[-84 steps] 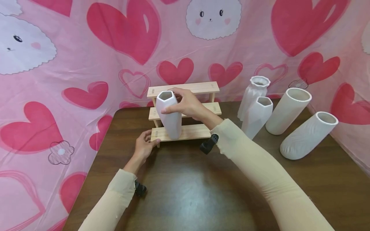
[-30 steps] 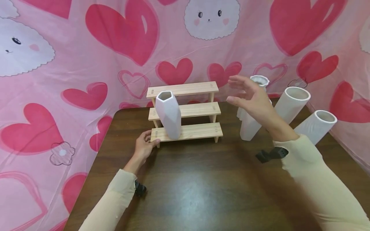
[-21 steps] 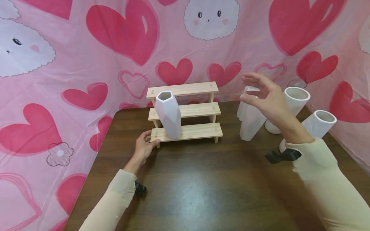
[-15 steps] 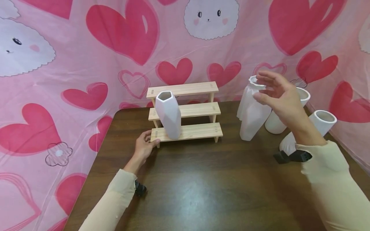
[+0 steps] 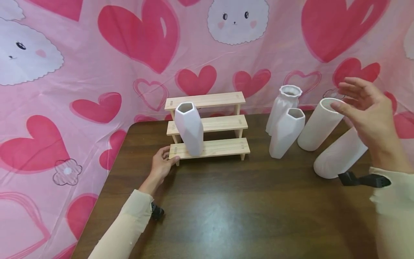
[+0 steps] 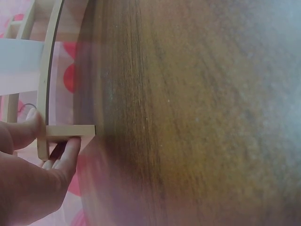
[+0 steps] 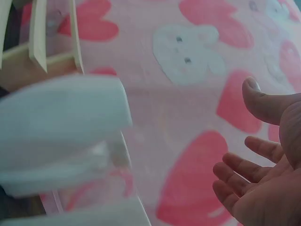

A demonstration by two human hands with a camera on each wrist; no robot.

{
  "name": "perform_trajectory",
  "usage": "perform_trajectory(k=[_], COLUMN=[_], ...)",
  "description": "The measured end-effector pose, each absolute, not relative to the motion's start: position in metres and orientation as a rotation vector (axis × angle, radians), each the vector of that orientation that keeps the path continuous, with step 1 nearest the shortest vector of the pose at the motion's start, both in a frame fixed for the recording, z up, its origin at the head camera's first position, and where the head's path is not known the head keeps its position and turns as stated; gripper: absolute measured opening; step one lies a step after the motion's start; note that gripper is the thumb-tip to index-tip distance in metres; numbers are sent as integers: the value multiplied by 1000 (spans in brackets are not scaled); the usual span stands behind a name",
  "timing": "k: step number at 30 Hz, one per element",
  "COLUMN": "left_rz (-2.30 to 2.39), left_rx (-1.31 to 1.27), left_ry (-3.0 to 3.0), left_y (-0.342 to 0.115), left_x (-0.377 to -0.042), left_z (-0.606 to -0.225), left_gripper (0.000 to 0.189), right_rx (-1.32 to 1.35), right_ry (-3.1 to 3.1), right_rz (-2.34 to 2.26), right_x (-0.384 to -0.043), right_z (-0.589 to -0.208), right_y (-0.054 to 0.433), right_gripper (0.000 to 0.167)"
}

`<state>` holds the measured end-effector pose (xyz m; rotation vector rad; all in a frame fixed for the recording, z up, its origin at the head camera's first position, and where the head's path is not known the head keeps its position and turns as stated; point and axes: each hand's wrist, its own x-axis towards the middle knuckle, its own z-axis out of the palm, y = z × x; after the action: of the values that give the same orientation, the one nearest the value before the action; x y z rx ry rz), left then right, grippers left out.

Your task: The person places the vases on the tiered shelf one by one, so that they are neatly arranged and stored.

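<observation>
A white faceted ceramic vase (image 5: 190, 130) stands upright, mouth up, towards the left of the lowest step (image 5: 223, 147) of a pale wooden three-tier stand (image 5: 213, 99). The left hand (image 5: 160, 166) pinches that step's end; the right hand (image 5: 372, 117), spread and empty, hovers near four white ceramic vases (image 5: 286, 136) on the brown worktop (image 5: 245, 212).

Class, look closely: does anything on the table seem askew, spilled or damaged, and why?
No spill or break shows. The four vases at right look odd: they seem to lean outward, perhaps only from the camera's angle. The vase on the wooden stand sits left of centre.
</observation>
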<state>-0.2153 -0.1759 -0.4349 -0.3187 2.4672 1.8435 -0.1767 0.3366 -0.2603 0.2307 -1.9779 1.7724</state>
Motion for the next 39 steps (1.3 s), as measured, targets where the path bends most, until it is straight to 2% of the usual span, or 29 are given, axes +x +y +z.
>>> perform_trajectory(k=[4, 7, 16, 20, 27, 31, 34, 39], left_rz=[1832, 1830, 1831, 1850, 1853, 1859, 1866, 1878], left_rx=[-311, -309, -303, -310, -312, -318, -321, -319], left_ry=[2471, 2473, 2480, 2461, 2454, 2445, 2441, 2443], left_y=[-176, -176, -176, -176, -175, -175, -175, -176], left_x=[-215, -214, -214, -214, -215, -215, -216, -216], left_z=[-434, -433, -434, -435, -436, -435, -435, -435], left_gripper=[60, 60, 60, 60, 61, 62, 61, 61], right_rx=[108, -33, -253, -201, 166, 317, 366, 282], right_ry=[-2001, -2125, -2336, -2432, -2136, -2156, -2197, -2176], right_rz=[1709, 1471, 1278, 1325, 1830, 1903, 1925, 2018], right_x=[-173, -171, -161, -158, -158, -153, -150, -145], right_z=[-262, -268, -304, -320, -333, -341, -348, -356], right_y=[359, 377, 434, 443, 452, 460, 463, 458], right_gripper=[60, 63, 70, 72, 47, 46, 48, 49])
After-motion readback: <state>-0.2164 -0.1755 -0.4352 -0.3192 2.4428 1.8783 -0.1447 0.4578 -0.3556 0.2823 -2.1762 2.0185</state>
